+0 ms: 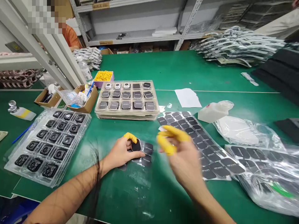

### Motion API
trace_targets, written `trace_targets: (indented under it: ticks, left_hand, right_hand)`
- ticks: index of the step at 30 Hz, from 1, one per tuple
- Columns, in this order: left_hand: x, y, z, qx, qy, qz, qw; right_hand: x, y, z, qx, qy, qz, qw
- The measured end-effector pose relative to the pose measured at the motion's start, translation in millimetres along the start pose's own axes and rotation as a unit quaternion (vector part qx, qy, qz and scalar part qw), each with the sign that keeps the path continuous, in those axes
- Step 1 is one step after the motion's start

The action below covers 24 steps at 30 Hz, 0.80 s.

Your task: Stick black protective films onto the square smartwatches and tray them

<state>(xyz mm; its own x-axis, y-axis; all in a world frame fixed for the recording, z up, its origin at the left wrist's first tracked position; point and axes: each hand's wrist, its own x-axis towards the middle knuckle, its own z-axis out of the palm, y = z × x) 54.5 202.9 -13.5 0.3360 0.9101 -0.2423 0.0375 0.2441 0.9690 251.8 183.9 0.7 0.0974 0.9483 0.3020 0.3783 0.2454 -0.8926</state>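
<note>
My left hand [122,151], a yellow finger cot on one finger, grips a square smartwatch body [135,145] with a dark face by its edges. Just under it, a clear plastic strip bearing dark square stickers [146,160] lies on the green table. My right hand [182,152], with yellow finger cots, is smeared by motion over the left side of a sheet of dark square stickers [205,146]. A small white bit shows by its fingertips; whether they hold it I cannot make out.
Behind my hands stands a stack of trays [127,115] with watches and dark squares. At left lies a clear tray of black watch bodies [77,130]. Cardboard boxes [87,104], a yellow-filled box [112,77], a white bottle [213,111] and plastic bags [263,189] surround the area.
</note>
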Motion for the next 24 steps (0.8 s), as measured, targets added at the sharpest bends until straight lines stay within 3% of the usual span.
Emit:
trace_targets:
  ticks: [4,9,16,20,24]
  left_hand:
    - [-2,-6,-2.3,0.009,-0.021,-0.009,1.0]
    - [-6,-10,-2.7,0.025,-0.023,-0.006,0.999]
    - [-7,-11,-3.9,0.075,-0.017,0.02,0.997]
    - [-8,-10,-3.5,0.09,-0.029,0.018,0.995]
    - [-9,-6,-3.4,0.095,-0.033,0.022,0.995]
  right_hand:
    - [-7,13,28,0.036,-0.123,0.089,0.988]
    - [-15,16,39,-0.022,-0.053,-0.013,0.998]
    - [-18,20,34,0.021,-0.072,0.034,0.997]
    - [-19,19,33,-0.012,-0.078,-0.022,0.997]
    - [-16,15,36,-0.046,-0.004,-0.091,0.995]
